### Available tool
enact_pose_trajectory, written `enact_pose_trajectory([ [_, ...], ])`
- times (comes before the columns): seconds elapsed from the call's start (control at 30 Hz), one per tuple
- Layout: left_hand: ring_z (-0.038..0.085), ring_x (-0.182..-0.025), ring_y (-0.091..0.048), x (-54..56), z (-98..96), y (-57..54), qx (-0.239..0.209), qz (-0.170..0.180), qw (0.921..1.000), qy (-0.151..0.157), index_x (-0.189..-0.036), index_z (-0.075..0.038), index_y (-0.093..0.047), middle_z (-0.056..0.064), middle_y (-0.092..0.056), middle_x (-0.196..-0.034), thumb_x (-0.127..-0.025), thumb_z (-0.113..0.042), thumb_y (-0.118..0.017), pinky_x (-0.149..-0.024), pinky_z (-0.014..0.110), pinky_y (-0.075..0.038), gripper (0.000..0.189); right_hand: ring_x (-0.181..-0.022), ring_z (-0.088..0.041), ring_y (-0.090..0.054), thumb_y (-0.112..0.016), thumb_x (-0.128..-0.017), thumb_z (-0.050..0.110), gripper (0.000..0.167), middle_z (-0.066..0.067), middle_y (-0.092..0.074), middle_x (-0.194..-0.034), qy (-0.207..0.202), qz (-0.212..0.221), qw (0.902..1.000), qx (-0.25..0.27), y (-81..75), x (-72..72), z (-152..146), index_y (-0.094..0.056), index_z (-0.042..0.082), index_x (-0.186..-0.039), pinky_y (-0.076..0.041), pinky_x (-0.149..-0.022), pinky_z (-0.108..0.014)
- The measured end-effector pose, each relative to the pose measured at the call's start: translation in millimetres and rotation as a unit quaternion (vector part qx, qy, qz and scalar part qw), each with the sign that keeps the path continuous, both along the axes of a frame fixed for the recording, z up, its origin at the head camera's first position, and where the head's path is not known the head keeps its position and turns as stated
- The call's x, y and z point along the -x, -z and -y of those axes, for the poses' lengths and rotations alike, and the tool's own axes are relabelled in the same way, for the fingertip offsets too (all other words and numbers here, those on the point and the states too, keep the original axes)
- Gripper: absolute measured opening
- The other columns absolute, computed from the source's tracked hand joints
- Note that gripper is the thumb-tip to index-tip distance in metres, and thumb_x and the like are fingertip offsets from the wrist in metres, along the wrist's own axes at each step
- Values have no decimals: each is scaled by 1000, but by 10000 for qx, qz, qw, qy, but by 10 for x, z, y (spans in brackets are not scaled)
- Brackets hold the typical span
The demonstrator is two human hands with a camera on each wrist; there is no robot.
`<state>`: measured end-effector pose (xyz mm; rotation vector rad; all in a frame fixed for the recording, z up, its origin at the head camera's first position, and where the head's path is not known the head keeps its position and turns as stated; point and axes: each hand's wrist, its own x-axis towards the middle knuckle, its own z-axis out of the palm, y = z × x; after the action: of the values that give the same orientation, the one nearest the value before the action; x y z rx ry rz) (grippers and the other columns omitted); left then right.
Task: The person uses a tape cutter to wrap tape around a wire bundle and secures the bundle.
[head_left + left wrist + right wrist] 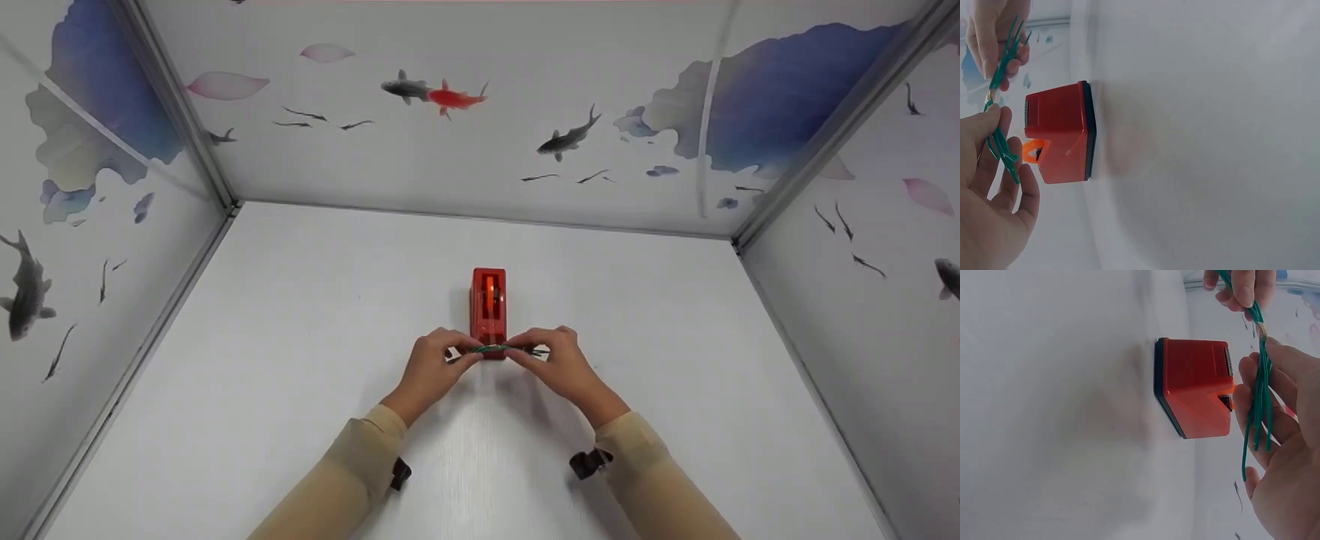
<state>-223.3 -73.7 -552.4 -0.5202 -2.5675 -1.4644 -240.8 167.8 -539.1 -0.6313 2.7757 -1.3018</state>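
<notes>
A thin bundle of green wire-like strands point(1261, 391) spans between both hands, raised in front of the dispenser. My left hand point(433, 369) pinches one side of it between thumb and fingertips. On the other side, my right hand point(561, 367) pinches it the same way, with loose strand ends spreading across its palm in the right wrist view. A short, shiny tan band point(1262, 329) wraps the bundle's middle, between the two sets of fingertips. Just beyond the hands stands a red tape dispenser point(489, 330), upright on its dark base, with an orange tape roll point(490, 294) inside.
The white tabletop point(315, 315) is bordered by a back wall panel point(465, 165) and side panels printed with fish and petals. Metal posts stand at the back corners. Dark cameras hang at both wrists, by the beige sleeves point(341, 457).
</notes>
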Motion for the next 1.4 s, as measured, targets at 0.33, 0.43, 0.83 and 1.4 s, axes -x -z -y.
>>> enact_pose_trajectory([
  [0.33,11,-93,-64,-22,-22,22,297,-628,9974,-181,-108,-22,-83,-8,-79,-98,-87,-20,-83,-83,31,-56,20,-99,-8,-70,-73,-97,31,14,22,-74,-99,-100,59,9999,-38,32,-13,-10,-80,33,-109,-20,-103,-46],
  [0.43,11,-96,-64,-28,-22,28,285,-512,9982,-159,-108,-22,-83,-8,-79,-100,-86,-20,-84,-86,32,-57,22,-101,-8,-69,-74,-97,30,13,22,-74,-100,-101,93,9999,-16,47,-21,-15,-79,34,-108,-18,-104,-47],
  [0.83,12,-100,-68,-8,4,59,-268,194,9993,195,-115,-21,-80,-7,-77,-107,-91,-26,-78,-95,41,-58,24,-101,-7,-69,-74,-96,25,14,20,-72,-99,-297,-338,9990,19,36,-13,-2,-78,33,-107,-21,-100,-46],
  [1.4,17,-111,-62,13,0,73,800,-54,9966,211,-117,-27,-75,-6,-74,-112,-97,-32,-70,-106,50,-37,21,-104,-11,-66,-79,-91,20,18,17,-72,-99,-203,-1082,9939,18,81,-30,12,-79,32,-105,-13,-112,-60],
])
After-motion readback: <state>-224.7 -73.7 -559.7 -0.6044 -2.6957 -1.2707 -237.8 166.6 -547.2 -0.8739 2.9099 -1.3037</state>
